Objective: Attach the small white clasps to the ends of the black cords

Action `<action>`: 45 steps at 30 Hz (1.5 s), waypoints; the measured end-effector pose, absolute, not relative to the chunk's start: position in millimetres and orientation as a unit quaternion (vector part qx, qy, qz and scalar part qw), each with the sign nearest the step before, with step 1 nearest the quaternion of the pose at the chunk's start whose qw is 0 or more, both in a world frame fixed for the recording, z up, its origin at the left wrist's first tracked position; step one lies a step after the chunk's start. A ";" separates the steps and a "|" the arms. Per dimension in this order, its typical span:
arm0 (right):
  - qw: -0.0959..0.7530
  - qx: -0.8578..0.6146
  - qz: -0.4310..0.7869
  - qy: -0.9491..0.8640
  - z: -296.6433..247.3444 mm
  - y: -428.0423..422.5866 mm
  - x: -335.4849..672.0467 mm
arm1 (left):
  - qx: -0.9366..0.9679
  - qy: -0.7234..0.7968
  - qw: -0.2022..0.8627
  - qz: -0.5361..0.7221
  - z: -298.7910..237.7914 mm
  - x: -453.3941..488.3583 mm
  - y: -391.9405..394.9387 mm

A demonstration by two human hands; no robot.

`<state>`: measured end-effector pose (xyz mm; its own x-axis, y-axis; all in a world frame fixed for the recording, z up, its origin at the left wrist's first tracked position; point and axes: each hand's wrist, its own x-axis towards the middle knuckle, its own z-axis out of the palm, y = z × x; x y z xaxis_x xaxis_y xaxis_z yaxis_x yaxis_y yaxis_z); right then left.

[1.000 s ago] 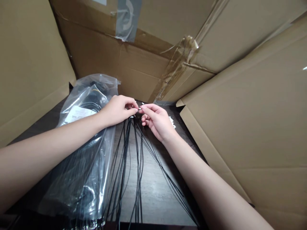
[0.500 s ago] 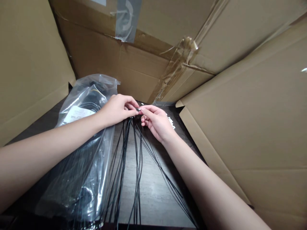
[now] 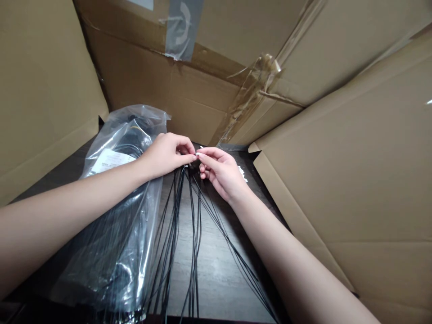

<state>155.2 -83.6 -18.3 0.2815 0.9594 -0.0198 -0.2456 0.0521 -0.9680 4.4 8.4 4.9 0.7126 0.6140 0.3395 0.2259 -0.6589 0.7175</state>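
You pinch a tiny white piece (image 3: 198,154) in your right hand (image 3: 221,173), tip to tip with your left hand (image 3: 164,154), its thumb and fingers pressed together on something too small to tell, presumably steadying the work. Thin black cables (image 3: 174,211) run in separate bundles down the dark wood-grain desk (image 3: 218,261), likely against tangling; small white parts (image 3: 242,174) lie just beside your right hand, probably for reach.

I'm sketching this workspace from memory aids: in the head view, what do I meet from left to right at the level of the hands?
Left cardboard panel → clear plastic bag → left hand → small white piece → right hand → loose white pieces → right cardboard panel.
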 end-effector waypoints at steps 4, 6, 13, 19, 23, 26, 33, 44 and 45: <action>0.625 -0.504 0.469 -0.368 -18.5 -83.8 153.7 | 0.865 0.246 0.330 0.288 4.5 4.5 7.8; 0.629 -0.506 0.466 -0.363 -18.6 -83.6 153.1 | 0.864 0.246 0.331 0.287 4.4 4.3 7.5; 0.630 -0.514 0.458 -0.360 -18.2 -83.0 152.0 | 0.846 0.256 0.381 0.270 2.8 4.2 9.1; 0.629 -0.522 0.452 -0.358 -18.9 -83.0 151.1 | 0.835 0.255 0.405 0.272 0.8 4.5 12.7; 0.624 -0.527 0.440 -0.374 -20.0 -83.3 150.3 | 0.831 0.261 0.410 0.269 0.4 4.1 13.6; 0.622 -0.531 0.435 -0.378 -20.6 -83.0 150.0 | 0.830 0.266 0.411 0.265 0.1 4.2 14.3; 0.624 -0.533 0.429 -0.377 -21.3 -82.7 149.5 | 0.831 0.270 0.408 0.265 0.5 3.7 14.5; 0.620 -0.532 0.425 -0.389 -20.7 -85.1 148.3 | 0.819 0.285 0.423 0.264 -0.8 3.8 14.3; 0.620 -0.532 0.425 -0.390 -20.4 -85.2 147.9 | 0.820 0.287 0.418 0.265 -0.7 3.9 14.1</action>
<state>147.9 -85.2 -20.4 0.3340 0.9420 0.0312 -0.1121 0.0726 -0.9910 3.9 14.1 -0.7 0.6952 0.6917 0.1954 0.2483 -0.4862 0.8378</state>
